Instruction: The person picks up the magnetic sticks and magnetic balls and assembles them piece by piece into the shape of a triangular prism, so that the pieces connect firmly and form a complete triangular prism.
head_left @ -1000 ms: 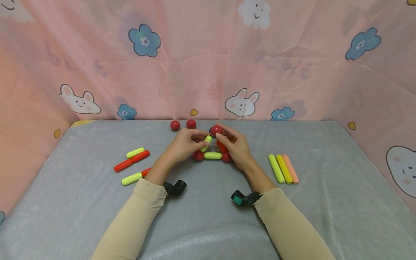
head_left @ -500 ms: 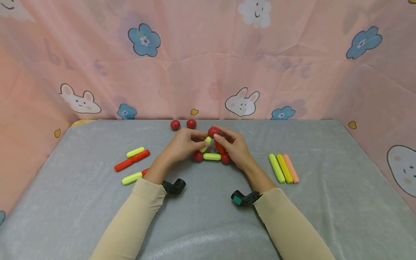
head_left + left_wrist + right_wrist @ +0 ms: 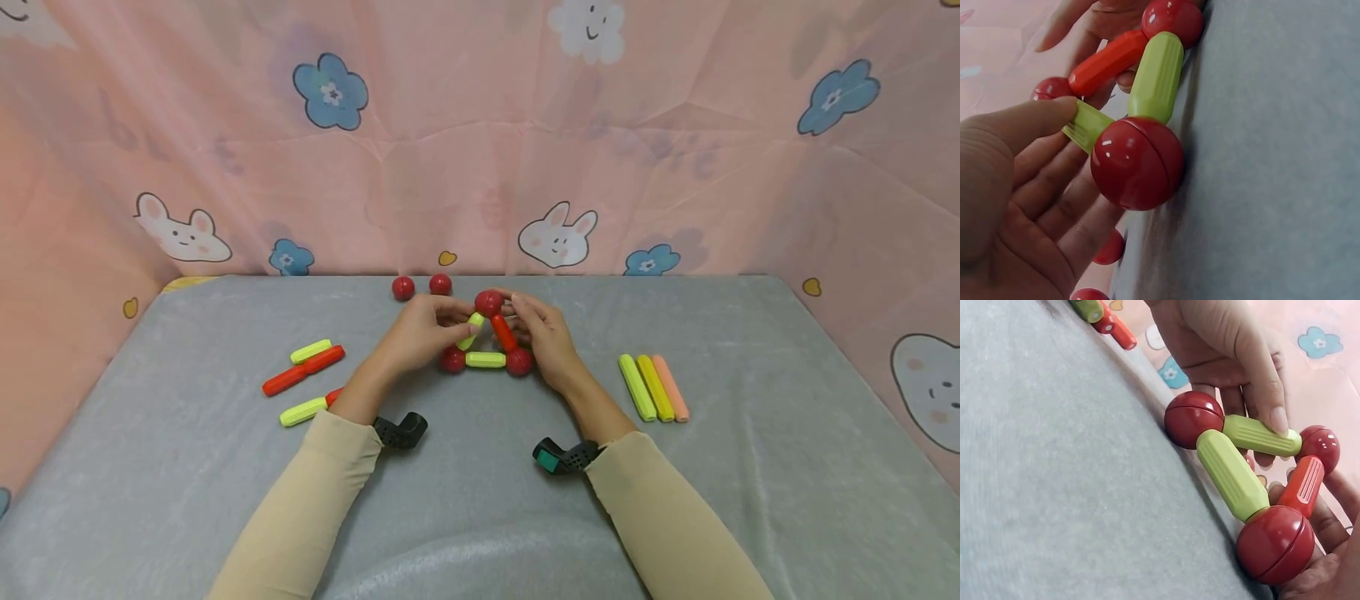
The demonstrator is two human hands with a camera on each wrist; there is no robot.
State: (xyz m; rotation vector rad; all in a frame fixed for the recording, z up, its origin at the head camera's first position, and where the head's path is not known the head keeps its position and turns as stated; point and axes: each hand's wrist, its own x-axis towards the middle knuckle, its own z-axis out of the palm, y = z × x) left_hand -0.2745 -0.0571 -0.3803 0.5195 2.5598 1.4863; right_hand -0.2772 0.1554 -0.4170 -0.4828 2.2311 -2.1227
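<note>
Three red balls and three rods of a building set form a triangle standing upright on the table. The top ball (image 3: pixel 488 303) joins a red rod (image 3: pixel 503 333) on the right and a yellow-green rod (image 3: pixel 470 332) on the left. A second yellow-green rod (image 3: pixel 486 360) lies along the base between the left ball (image 3: pixel 1137 164) and the right ball (image 3: pixel 518 362). My left hand (image 3: pixel 420 333) pinches the left yellow-green rod, thumb in front and fingers behind. Beside the red rod, my right hand (image 3: pixel 547 337) has its thumb raised and loose fingers behind the triangle.
Two loose red balls, one (image 3: pixel 403 288) beside another (image 3: pixel 440 284), sit at the table's back edge. To the left lie a red rod piece (image 3: pixel 303 371), a short yellow-green rod (image 3: pixel 311 352) and a two-coloured piece (image 3: pixel 303 412). Three long rods (image 3: pixel 656 388) lie side by side at right.
The top ball has come left onto the left yellow-green rod's upper end, and the triangle has shifted slightly left. My right thumb and fingers have let go of the ball and red rod.
</note>
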